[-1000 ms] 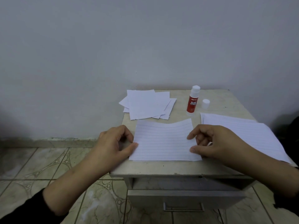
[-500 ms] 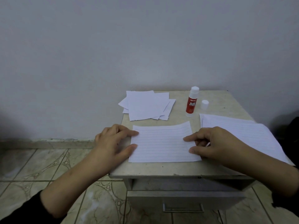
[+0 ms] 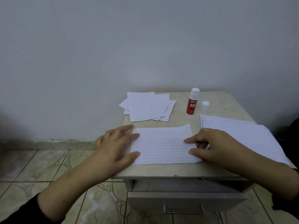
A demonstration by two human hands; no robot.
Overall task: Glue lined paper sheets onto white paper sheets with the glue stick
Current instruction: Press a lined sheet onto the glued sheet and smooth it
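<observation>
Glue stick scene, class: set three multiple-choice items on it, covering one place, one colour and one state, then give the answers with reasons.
1. Where does the loose cap stand?
A. right of the glue stick
B. on the plain white sheets
C. in the drawer

2. What colour is the glue stick's label?
A. green
B. red
C. yellow

3. How is the left hand?
A. gripping the glue stick
B. fist in the air
C. fingers flat on the lined sheet

Answers: A, the cap stands on the table just right of the stick; B, the label is red; C, straight fingers press the sheet's left edge.
</observation>
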